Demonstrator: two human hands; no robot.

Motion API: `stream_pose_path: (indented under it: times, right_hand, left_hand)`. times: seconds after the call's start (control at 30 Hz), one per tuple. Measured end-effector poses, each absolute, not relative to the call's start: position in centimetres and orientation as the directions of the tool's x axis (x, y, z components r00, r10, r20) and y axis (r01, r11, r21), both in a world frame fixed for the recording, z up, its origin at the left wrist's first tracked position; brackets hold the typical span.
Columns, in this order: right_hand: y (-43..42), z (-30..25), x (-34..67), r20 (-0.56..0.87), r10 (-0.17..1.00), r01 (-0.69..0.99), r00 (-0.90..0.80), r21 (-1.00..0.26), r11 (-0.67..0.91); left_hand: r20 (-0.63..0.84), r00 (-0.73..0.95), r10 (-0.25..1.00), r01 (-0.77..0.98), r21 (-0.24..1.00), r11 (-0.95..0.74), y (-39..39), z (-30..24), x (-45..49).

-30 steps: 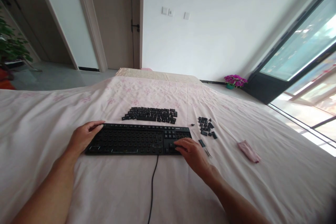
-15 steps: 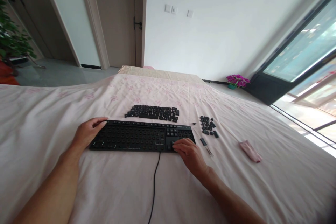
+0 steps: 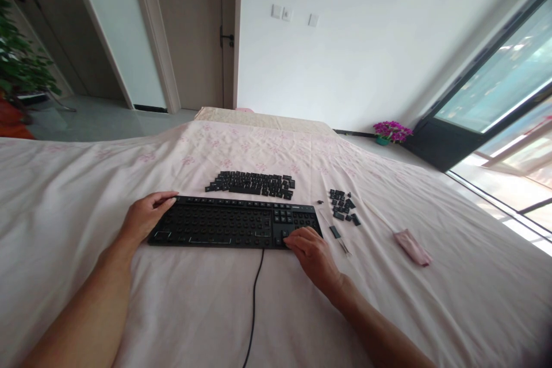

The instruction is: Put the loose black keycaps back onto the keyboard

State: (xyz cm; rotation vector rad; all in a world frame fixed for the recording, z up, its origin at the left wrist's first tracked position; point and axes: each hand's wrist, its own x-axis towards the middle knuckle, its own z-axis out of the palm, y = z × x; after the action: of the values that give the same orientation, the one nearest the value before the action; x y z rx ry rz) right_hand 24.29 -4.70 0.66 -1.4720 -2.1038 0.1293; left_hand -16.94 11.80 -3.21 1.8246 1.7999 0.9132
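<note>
A black keyboard (image 3: 215,223) lies flat on the bedsheet, with most of its main and number-pad keys bare of caps. Its top row, the block above the arrows and some arrow keys carry caps. My left hand (image 3: 149,213) grips the keyboard's upper left corner between thumb and fingers. Over the arrow keys, my right hand (image 3: 308,244) has its fingers bent and pressed together at the keyboard's surface; what lies under the fingertips is hidden. Loose keycaps (image 3: 252,184) sit in rows just behind the keyboard. A smaller group of keycaps (image 3: 340,204) lies to the right.
Beside my right hand lies a wire keycap puller (image 3: 335,233) with a dark handle. One stray keycap (image 3: 319,202) is near it. A pink cloth pouch (image 3: 413,247) rests farther right. The keyboard cable (image 3: 254,305) runs toward me over the wrinkled sheet (image 3: 194,305).
Both hands keep their places on the keyboard. The view has shifted very slightly; nothing else has visibly moved.
</note>
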Motion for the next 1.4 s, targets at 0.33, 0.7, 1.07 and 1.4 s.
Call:
stream_pose_path:
  times: [0.33, 0.7, 1.07, 1.4]
  right_hand:
    - [-6.0, 0.1, 23.8, 0.397, 0.842, 0.887, -0.365, -0.128, 0.445]
    - [-6.2, 0.4, 23.0, 0.351, 0.877, 0.911, -0.328, -0.126, 0.392]
    - [-4.5, 1.5, 26.3, 0.361, 0.917, 0.868, -0.171, -0.385, 0.313]
    - [3.8, 1.5, 37.2, 0.225, 0.935, 0.950, 0.273, -0.219, -0.224]
  left_hand:
    - [0.171, -0.058, 0.984, 0.697, 0.712, -0.082, 11.7, -3.3, -16.9]
    - [0.168, -0.059, 0.984, 0.690, 0.719, -0.081, 11.9, -3.5, -17.0]
    - [0.164, -0.036, 0.986, 0.705, 0.703, -0.091, 11.9, -3.3, -17.1]
    - [0.154, -0.022, 0.988, 0.732, 0.675, -0.089, 12.5, -4.1, -17.6]
